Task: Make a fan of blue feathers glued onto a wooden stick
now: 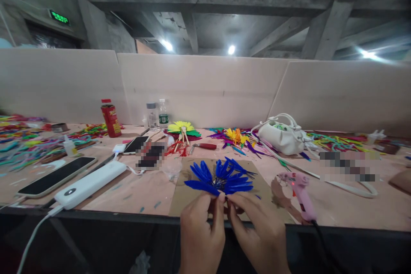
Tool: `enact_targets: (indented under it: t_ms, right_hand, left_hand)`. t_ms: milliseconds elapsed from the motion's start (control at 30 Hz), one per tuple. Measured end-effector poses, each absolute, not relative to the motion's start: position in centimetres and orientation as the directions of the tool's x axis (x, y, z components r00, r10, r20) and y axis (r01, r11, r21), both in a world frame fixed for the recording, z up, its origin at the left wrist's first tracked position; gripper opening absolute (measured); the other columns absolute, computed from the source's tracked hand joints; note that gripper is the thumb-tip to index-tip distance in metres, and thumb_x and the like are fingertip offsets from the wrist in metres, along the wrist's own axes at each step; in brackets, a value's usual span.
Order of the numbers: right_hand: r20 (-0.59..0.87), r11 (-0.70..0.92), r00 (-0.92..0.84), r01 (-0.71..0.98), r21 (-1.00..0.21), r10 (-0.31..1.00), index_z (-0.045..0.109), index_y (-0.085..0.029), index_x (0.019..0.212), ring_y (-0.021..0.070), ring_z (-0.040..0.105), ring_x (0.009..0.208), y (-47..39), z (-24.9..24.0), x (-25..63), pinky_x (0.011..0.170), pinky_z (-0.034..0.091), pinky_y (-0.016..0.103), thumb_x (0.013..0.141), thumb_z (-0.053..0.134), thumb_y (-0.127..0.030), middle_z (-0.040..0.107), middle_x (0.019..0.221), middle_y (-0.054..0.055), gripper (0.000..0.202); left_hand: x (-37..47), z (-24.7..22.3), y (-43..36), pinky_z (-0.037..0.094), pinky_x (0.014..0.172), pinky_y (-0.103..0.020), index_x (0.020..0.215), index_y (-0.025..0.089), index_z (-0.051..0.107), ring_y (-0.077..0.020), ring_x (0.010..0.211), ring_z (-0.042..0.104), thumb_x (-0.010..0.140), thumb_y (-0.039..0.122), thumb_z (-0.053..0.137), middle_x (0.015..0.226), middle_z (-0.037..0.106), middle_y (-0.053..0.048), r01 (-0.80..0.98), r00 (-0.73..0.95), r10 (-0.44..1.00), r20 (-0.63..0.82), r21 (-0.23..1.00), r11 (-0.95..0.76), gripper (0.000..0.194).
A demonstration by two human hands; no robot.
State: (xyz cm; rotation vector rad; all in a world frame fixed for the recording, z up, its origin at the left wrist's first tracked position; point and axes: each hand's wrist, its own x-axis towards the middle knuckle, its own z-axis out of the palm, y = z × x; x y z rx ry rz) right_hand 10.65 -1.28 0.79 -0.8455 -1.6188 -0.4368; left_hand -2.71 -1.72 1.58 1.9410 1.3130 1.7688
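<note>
Blue feathers [221,180] fan out in a half circle above a brown cardboard sheet [180,203] at the table's front edge. At the near side of the fan, my left hand [202,227] pinches the base of the feathers from the left. My right hand [257,227] closes on the same near edge from the right, its fingertips almost meeting those of the left. What lies under the fingertips is partly hidden. A pink glue gun [302,195] rests to the right of the cardboard, its cord running off the front edge.
Phones [58,175] and a white power bank [91,184] with cables lie at left. A red bottle [111,119], clear bottles [163,113], a yellow feather flower [183,127], loose coloured feathers [237,137] and a white handbag [281,137] stand behind. Another person's arm [401,180] shows far right.
</note>
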Motion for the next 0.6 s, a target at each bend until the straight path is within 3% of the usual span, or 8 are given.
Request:
enact_targets:
  t_ms: [167, 400, 600]
  right_hand:
    - [0.939, 0.665, 0.007, 0.704, -0.249, 0.345, 0.070, -0.020, 0.091, 0.0152, 0.073, 0.071, -1.0, 0.5, 10.2, 0.068, 0.056, 0.025, 0.093, 0.061, -0.012, 0.074, 0.081, 0.002, 0.013]
    - [0.843, 0.524, 0.245, 0.691, -0.499, 0.480, 0.067, -0.021, 0.088, 0.0147, 0.069, 0.062, 0.2, -0.6, 12.7, 0.060, 0.055, 0.022, 0.092, 0.061, -0.021, 0.070, 0.076, 0.000, 0.007]
    - [0.692, 0.352, 0.368, 0.658, -0.666, 0.622, 0.062, -0.023, 0.088, 0.0208, 0.066, 0.069, -1.3, -0.8, 18.3, 0.060, 0.052, 0.028, 0.098, 0.050, -0.040, 0.066, 0.076, 0.001, 0.023]
  left_hand:
    - [-2.5, 1.4, -1.5, 0.044, 0.058, -0.027, 0.070, 0.022, 0.063, -0.0178, 0.059, 0.067, 0.100, 0.025, 0.055, 0.064, 0.069, -0.001, 0.573, -0.049, 0.656, 0.753, 0.559, -0.599, 0.032]
    - [-4.0, 2.9, -2.0, 0.056, 0.060, -0.024, 0.079, 0.022, 0.073, -0.0188, 0.062, 0.074, 0.098, 0.037, 0.061, 0.067, 0.075, -0.002, 0.331, -0.178, 0.771, 0.611, 0.775, -0.538, 0.028]
    - [-4.2, 3.9, -2.4, 0.056, 0.058, -0.022, 0.072, 0.020, 0.075, -0.0181, 0.059, 0.070, 0.092, 0.041, 0.069, 0.063, 0.074, -0.002, 0.105, -0.288, 0.838, 0.464, 0.885, -0.454, 0.029]
